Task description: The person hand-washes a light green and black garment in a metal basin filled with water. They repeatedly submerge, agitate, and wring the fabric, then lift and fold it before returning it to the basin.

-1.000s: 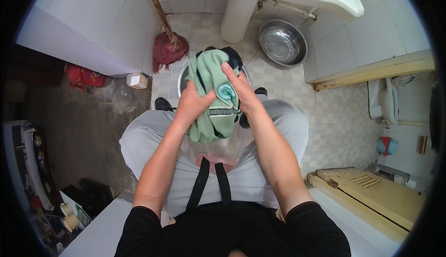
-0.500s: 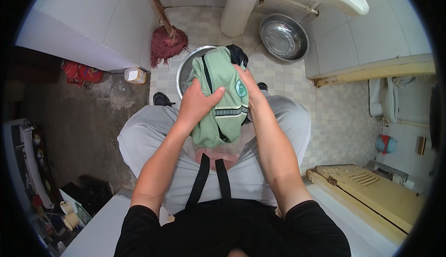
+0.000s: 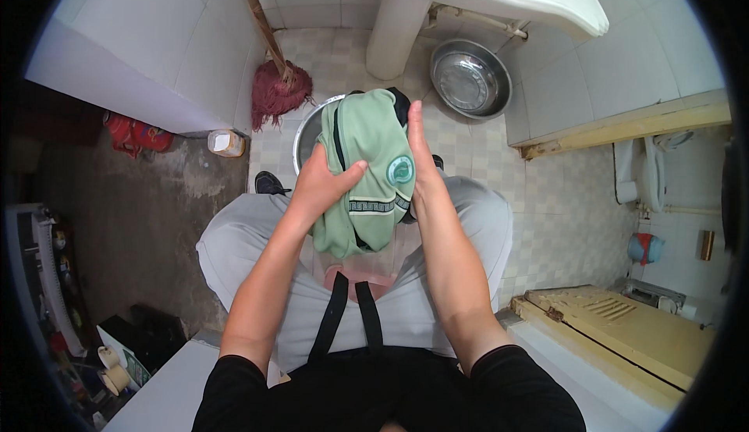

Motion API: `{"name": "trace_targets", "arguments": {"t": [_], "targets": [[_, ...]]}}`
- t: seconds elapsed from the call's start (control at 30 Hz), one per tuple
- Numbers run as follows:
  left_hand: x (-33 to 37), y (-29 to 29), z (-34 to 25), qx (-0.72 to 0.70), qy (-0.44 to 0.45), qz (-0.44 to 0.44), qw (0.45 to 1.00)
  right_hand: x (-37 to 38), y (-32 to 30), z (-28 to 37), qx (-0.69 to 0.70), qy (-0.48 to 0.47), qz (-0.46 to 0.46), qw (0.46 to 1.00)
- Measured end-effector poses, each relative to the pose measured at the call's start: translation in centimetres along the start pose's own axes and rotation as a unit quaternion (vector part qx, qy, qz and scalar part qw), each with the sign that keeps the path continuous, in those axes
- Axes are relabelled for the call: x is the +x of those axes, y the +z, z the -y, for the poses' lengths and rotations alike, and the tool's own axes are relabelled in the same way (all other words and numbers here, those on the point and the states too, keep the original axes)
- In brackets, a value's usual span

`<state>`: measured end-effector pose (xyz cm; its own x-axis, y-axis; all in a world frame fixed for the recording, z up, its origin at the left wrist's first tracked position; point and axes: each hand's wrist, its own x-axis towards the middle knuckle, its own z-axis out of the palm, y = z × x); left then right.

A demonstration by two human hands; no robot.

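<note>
Between my two hands is a soft green cloth bag point(image 3: 367, 135) with a black zipper, black parts at its far right, a round badge and a patterned band across it. My left hand point(image 3: 321, 184) grips its left side, thumb lying over the top. My right hand point(image 3: 421, 163) presses along the right side, its visible fingers stretched straight; the others are hidden behind the cloth. Under the bag's far left side shows the rim of a metal basin point(image 3: 303, 139), mostly covered by the bag. Where the bag's underside rests is hidden.
A second metal basin point(image 3: 470, 78) stands at the back right beside the sink pedestal point(image 3: 395, 38). A red mop point(image 3: 279, 92) leans at the back left near a white tub point(image 3: 226, 143). Below the bag is a pink seat point(image 3: 359, 280) between my knees. A yellow door point(image 3: 624, 330) is at right.
My right hand's fingers, earlier curled onto the bag's far right edge, now extend straight along its side. The badge shows more fully. The view has shifted slightly.
</note>
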<state>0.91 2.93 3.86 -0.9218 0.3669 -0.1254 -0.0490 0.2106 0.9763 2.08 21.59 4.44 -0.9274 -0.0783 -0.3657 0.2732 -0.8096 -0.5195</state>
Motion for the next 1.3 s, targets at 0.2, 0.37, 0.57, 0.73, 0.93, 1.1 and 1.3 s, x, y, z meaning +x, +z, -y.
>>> {"name": "trace_targets", "arguments": {"t": [0.2,0.37,0.57,0.73,0.93,1.1,1.3], "targets": [[-0.6,-0.4,-2.2,0.016,-0.013,0.047,0.999,0.1,-1.6,0.1,-0.129,-0.070,-0.038,0.988],[-0.1,-1.1,-1.7,0.061,-0.005,0.032,0.998,-1.1,0.1,0.2,-0.153,-0.078,-0.020,0.985],[-0.2,-1.6,-1.5,-0.013,-0.032,0.034,0.999,-1.1,1.1,0.9,-0.141,-0.069,0.055,0.986],[-0.6,-1.4,-1.6,0.038,-0.046,0.047,0.997,-1.3,2.5,1.0,-0.199,-0.038,-0.043,0.978],[-0.9,-1.2,-2.7,0.057,0.003,0.061,0.996,0.4,0.8,-0.4,-0.246,-0.111,-0.111,0.957],[-1.1,-0.8,-2.8,0.064,-0.033,0.064,0.995,1.4,-1.1,-1.4,-0.235,-0.115,-0.149,0.954],[-0.6,-0.9,-1.8,0.050,-0.005,0.034,0.998,-0.4,1.3,-0.6,-0.205,-0.157,-0.123,0.958]]}}
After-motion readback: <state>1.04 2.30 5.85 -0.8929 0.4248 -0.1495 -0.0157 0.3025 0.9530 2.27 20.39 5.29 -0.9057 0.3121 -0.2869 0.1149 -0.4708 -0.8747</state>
